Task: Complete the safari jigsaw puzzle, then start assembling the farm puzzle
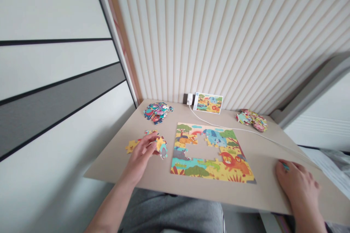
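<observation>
My left hand (144,153) pinches a puzzle piece (162,148) in yellow, teal and grey between thumb and fingers. It hovers over a few loose puzzle pieces (131,147) on the table, partly hidden by the hand. To its right lies a jigsaw puzzle (195,171) with lions, an elephant, a leopard and a crocodile; its frame is joined, and bare tabletop shows through a gap in the middle. My right hand (299,182) rests on the table at the far right, fingers curled. A small blue-teal thing (286,166) shows by its thumb, too small to make out.
A reference picture card (208,103) leans against the ribbed wall beside a white charger (189,99). Its white cable (218,125) runs right across the table behind the puzzle. Piles of other pieces lie at the back left (158,112) and back right (253,120).
</observation>
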The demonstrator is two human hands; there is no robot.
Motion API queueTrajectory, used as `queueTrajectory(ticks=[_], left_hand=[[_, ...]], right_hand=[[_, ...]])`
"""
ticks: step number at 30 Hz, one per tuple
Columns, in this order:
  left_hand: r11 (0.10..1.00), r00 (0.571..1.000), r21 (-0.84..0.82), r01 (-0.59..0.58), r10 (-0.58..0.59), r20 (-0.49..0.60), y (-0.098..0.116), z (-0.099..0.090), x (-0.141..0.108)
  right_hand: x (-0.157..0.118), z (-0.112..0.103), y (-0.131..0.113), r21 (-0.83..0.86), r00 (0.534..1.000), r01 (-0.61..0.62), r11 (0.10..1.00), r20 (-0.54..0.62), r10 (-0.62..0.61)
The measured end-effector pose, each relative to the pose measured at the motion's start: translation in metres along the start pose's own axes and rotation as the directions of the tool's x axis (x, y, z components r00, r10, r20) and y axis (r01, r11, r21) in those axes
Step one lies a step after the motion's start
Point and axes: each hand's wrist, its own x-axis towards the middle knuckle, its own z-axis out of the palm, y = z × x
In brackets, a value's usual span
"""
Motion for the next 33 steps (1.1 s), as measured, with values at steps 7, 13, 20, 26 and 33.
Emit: queueTrajectory(ticks=[7,13,20,26,33], left_hand=[[0.937,0.95,-0.168,0.305,-0.285,0.129,-0.001,0.043,0.025],[0.96,0.932,0.016,0.278,-0.274,0.238,-0.003,0.077,0.032],[0.771,0.932,0.548,-0.324,0.16,0.326,-0.009,0.078,0.019],[0.578,0.859,0.646,-0.498,0.225,0.46,-0.022,0.068,0.008],[0.421,0.828,0.718,-0.554,0.189,0.528,-0.023,0.079,0.008]], right_hand=[[0.001,0.0,0.0,0.047,1.0,-0.001,0.999,-0.001,0.001],[-0.001,-0.001,-0.001,0.089,1.0,0.019,0.996,-0.026,-0.016],[-0.003,-0.004,-0.004,0.094,0.998,0.027,0.995,-0.057,-0.021],[-0.003,-0.003,-0.003,0.105,0.998,0.028,0.994,-0.057,-0.022],[-0.003,-0.004,-0.004,0.077,0.998,0.028,0.997,-0.057,-0.023]])
